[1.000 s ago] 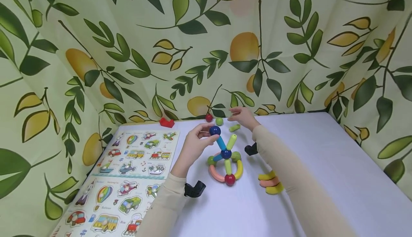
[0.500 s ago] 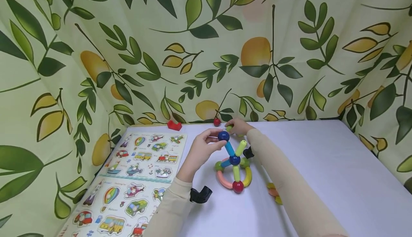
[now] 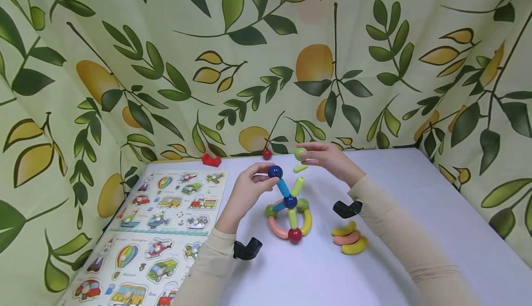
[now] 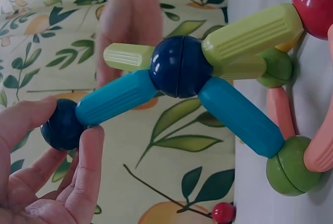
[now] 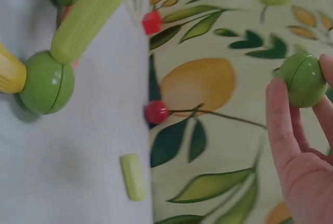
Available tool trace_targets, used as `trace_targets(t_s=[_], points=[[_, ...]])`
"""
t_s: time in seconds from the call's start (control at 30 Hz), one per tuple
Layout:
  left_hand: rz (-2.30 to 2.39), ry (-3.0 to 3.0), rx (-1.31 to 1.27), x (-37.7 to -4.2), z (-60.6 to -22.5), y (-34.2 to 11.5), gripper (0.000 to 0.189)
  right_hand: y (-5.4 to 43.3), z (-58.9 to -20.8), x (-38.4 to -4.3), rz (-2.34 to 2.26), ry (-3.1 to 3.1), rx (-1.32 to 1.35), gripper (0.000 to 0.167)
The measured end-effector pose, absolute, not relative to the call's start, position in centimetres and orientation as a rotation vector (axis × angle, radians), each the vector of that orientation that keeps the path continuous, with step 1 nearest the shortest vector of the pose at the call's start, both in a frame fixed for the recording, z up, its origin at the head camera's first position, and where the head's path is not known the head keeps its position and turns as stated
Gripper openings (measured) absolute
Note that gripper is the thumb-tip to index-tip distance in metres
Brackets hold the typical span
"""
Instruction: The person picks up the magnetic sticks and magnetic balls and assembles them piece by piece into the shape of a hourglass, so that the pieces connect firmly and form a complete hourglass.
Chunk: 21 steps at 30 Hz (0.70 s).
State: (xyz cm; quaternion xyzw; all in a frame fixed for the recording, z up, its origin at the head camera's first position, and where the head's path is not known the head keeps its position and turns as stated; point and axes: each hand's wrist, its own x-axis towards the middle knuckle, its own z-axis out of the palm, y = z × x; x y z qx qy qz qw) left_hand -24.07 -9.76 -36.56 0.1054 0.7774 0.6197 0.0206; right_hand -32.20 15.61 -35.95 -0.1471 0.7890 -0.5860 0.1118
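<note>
A construction of coloured rods and balls stands on the white table, with a blue ball (image 3: 290, 201) at its centre. Its base is a ring of curved pieces, green balls (image 5: 48, 82) and a red ball (image 3: 295, 235). From the centre one blue rod (image 4: 117, 98) slants up to a dark blue ball (image 4: 61, 125), which my left hand (image 3: 245, 190) pinches between thumb and fingers. A light green rod (image 3: 297, 186) also points upward with a bare end. Behind and right of it, my right hand (image 3: 332, 160) holds a loose green ball (image 5: 304, 79) in its fingertips, raised above the table.
A loose light green rod (image 5: 133, 177) and a small red ball (image 3: 267, 154) lie near the back edge. A red piece (image 3: 211, 160) is at the back left. Picture puzzle boards (image 3: 170, 225) cover the left side. Several curved pieces (image 3: 348, 238) lie at right.
My right hand reached down to the green ball at the back, took it and lifted it off the table, moving right. My left hand keeps its hold on the dark blue ball.
</note>
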Motion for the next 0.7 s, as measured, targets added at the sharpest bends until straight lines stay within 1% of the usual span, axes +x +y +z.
trace_targets(t_s=[0.17, 0.3, 0.4, 0.57, 0.7], points=[[1.912, 2.429, 0.337, -24.1, -36.5, -10.2, 0.042, 17.0, -34.0, -29.2, -1.716, 2.391, -0.455, 0.039], [1.898, 2.450, 0.328, -24.1, -36.4, -10.4, 0.043, 16.7, -33.7, -27.7, -1.642, 2.437, -0.458, 0.040], [1.893, 2.450, 0.304, -24.0, -36.4, -10.5, 0.043, 16.3, -33.9, -27.0, -1.603, 2.423, -0.475, 0.042], [1.916, 2.436, 0.314, -24.0, -36.4, -10.1, 0.043, 15.9, -34.2, -26.4, -1.609, 2.393, -0.522, 0.041], [1.934, 2.407, 0.334, -24.1, -36.6, -9.6, 0.045, 16.0, -34.1, -25.9, -1.587, 2.452, -0.505, 0.042]])
